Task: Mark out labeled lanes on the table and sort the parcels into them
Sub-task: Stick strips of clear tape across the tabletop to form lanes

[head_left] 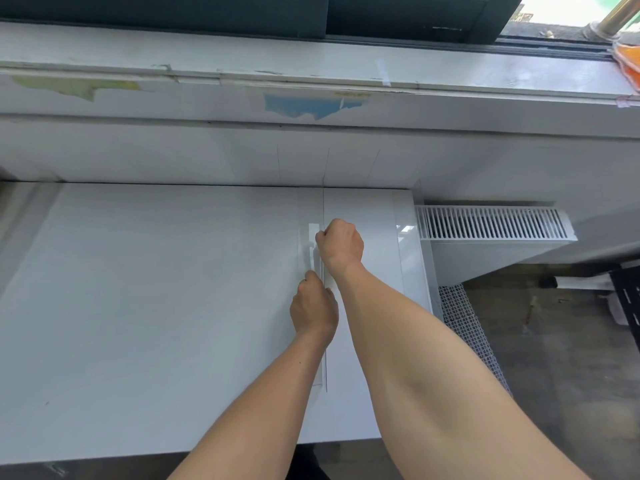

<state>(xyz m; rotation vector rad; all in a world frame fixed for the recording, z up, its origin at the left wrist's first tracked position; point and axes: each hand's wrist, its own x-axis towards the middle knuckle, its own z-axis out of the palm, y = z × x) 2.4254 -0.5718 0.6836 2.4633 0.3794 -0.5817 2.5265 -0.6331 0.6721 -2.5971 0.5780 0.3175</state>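
White table [156,306] bears a drawn line [323,209] between both hands' curled fingers [310,277], seemingly pinching something unseen.

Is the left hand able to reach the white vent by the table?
Probably not from here. The left hand is down on the table, the right arm lies between it and the vent, and the vent sits beyond the table's right edge.

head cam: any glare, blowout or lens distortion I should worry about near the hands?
Head view: a specular streak on the glossy white table sits just left of the closed right hand; the left hand casts only a soft shadow. The window corner at top right is blown out. Wide-angle bowing curves the white window sill. The thin drawn pencil line stays sharp.
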